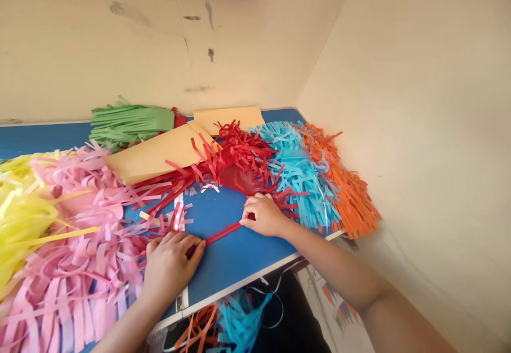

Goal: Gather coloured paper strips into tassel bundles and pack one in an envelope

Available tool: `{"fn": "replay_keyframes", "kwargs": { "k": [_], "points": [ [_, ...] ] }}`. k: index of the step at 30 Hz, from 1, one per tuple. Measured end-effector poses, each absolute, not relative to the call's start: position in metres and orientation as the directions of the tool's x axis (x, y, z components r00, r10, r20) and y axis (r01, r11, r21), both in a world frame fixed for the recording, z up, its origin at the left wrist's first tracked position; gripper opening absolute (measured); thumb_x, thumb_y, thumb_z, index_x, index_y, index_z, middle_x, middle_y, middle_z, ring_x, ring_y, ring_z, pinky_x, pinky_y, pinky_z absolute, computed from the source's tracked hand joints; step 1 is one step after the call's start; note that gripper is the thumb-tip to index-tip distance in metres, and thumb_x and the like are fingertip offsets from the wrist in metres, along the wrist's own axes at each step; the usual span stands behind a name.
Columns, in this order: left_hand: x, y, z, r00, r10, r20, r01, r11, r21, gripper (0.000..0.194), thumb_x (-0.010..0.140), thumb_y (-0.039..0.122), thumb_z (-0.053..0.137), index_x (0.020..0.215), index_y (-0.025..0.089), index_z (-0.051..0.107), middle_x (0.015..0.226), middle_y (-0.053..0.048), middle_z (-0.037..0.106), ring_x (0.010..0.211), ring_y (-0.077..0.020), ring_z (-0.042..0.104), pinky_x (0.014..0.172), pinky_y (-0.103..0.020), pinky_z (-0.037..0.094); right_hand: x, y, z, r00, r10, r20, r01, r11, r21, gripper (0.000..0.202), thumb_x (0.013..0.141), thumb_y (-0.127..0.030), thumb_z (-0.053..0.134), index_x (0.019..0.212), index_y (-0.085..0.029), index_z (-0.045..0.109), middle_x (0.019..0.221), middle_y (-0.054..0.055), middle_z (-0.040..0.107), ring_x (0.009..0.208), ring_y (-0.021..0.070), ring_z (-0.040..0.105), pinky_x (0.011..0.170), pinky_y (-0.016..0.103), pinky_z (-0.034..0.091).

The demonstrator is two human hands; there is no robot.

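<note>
One red strip (223,233) stretched between gripping fingers (196,255) of left hand (171,262), right hand (264,215).

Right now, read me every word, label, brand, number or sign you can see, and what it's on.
No readable text: none on the red strip or the bare part of the blue table. The white surface with coloured marks below is too blurred to tell.

We pinch a red strip (223,233) between our left hand (171,262) and right hand (264,215), over the table (239,260). Pink fringe (88,257) and yellow fringe (24,217) lie left, red fringe (253,150) ahead, blue fringe (295,164) and orange fringe (353,198) right, green fringe (136,121) behind.
</note>
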State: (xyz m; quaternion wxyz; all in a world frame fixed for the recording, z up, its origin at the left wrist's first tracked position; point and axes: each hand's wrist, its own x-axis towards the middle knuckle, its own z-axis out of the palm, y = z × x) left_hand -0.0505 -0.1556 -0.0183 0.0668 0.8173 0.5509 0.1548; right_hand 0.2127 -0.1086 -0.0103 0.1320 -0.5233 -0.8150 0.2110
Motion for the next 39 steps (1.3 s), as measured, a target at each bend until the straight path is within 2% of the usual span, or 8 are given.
{"fn": "replay_keyframes", "kwargs": {
  "k": [5, 9, 13, 20, 26, 32, 36, 39],
  "points": [
    [-0.045, -0.152, -0.009, 0.403, 0.889, 0.217, 0.895, -0.432, 0.110, 0.017, 0.089, 0.032, 0.055, 0.083, 0.026, 0.069, 0.086, -0.002, 0.071, 0.084, -0.0268, 0.061, 0.076, -0.042, 0.034, 0.206, -0.114, -0.003, -0.408, 0.912, 0.035, 0.850, 0.394, -0.349, 0.006, 0.084, -0.027, 0.072, 0.082, -0.022, 0.070, 0.091, 0.000, 0.069, 0.087, 0.0175, 0.051, 0.075, 0.033, 0.026],
    [-0.040, -0.159, -0.006, 0.572, 0.724, 0.385, 0.790, -0.612, -0.023, 0.029, 0.090, 0.016, 0.049, 0.101, 0.033, 0.071, 0.092, 0.000, 0.073, 0.093, -0.0276, 0.060, 0.086, -0.047, 0.034, 0.200, -0.125, -0.003, -0.667, 0.704, 0.244, 0.699, 0.705, -0.123, 0.013, 0.094, -0.022, 0.059, 0.088, -0.023, 0.071, 0.104, 0.002, 0.070, 0.101, 0.0205, 0.047, 0.083, 0.040, 0.025],
    [-0.030, -0.159, -0.007, 0.585, 0.674, 0.451, 0.773, -0.633, -0.056, 0.024, 0.092, 0.017, 0.049, 0.097, 0.024, 0.071, 0.090, -0.002, 0.075, 0.094, -0.0265, 0.061, 0.089, -0.048, 0.035, 0.196, -0.124, -0.010, -0.774, 0.568, 0.282, 0.592, 0.806, 0.001, 0.022, 0.099, -0.021, 0.052, 0.085, -0.020, 0.069, 0.092, 0.002, 0.071, 0.098, 0.0195, 0.048, 0.083, 0.040, 0.025],
    [-0.022, -0.149, -0.009, 0.581, 0.626, 0.520, 0.759, -0.648, -0.067, 0.025, 0.095, 0.019, 0.048, 0.085, 0.022, 0.070, 0.084, -0.002, 0.073, 0.090, -0.0232, 0.061, 0.084, -0.042, 0.037, 0.187, -0.119, -0.015, -0.693, 0.636, 0.339, 0.654, 0.753, -0.076, 0.020, 0.098, -0.030, 0.054, 0.086, -0.022, 0.068, 0.098, 0.002, 0.071, 0.095, 0.0182, 0.050, 0.082, 0.040, 0.026],
    [-0.033, -0.157, -0.017, 0.592, 0.620, 0.515, 0.755, -0.651, -0.084, 0.029, 0.097, 0.018, 0.042, 0.090, 0.021, 0.070, 0.085, -0.001, 0.074, 0.089, -0.0216, 0.061, 0.082, -0.041, 0.037, 0.182, -0.132, -0.026, -0.724, 0.582, 0.370, 0.646, 0.761, 0.067, 0.029, 0.102, -0.018, 0.042, 0.084, -0.020, 0.065, 0.082, 0.000, 0.067, 0.088, 0.0171, 0.050, 0.083, 0.040, 0.028],
    [-0.066, -0.162, -0.035, 0.557, 0.710, 0.431, 0.785, -0.620, 0.006, 0.025, 0.096, 0.024, 0.045, 0.100, 0.025, 0.070, 0.094, -0.004, 0.074, 0.093, -0.0240, 0.060, 0.080, -0.041, 0.039, 0.218, -0.127, -0.018, -0.563, 0.705, 0.431, 0.762, 0.645, -0.057, 0.029, 0.102, -0.022, 0.045, 0.084, -0.022, 0.068, 0.090, 0.000, 0.069, 0.091, 0.0171, 0.051, 0.082, 0.038, 0.027],
    [-0.052, -0.162, -0.036, 0.521, 0.726, 0.449, 0.795, -0.604, 0.053, 0.022, 0.095, 0.025, 0.049, 0.096, 0.025, 0.072, 0.091, -0.003, 0.074, 0.092, -0.0236, 0.061, 0.082, -0.040, 0.040, 0.194, -0.137, -0.015, -0.668, 0.610, 0.427, 0.672, 0.741, -0.007, 0.021, 0.102, -0.028, 0.046, 0.101, -0.027, 0.067, 0.102, -0.001, 0.069, 0.100, 0.0178, 0.051, 0.085, 0.039, 0.027],
    [-0.038, -0.163, -0.030, 0.535, 0.704, 0.468, 0.783, -0.621, 0.039, 0.023, 0.095, 0.023, 0.049, 0.094, 0.025, 0.072, 0.090, -0.002, 0.075, 0.091, -0.0231, 0.061, 0.082, -0.040, 0.039, 0.174, -0.141, -0.024, -0.731, 0.564, 0.384, 0.622, 0.782, 0.036, 0.025, 0.101, -0.021, 0.045, 0.090, -0.020, 0.066, 0.087, 0.001, 0.069, 0.090, 0.0171, 0.051, 0.081, 0.038, 0.027]
  ]
}}
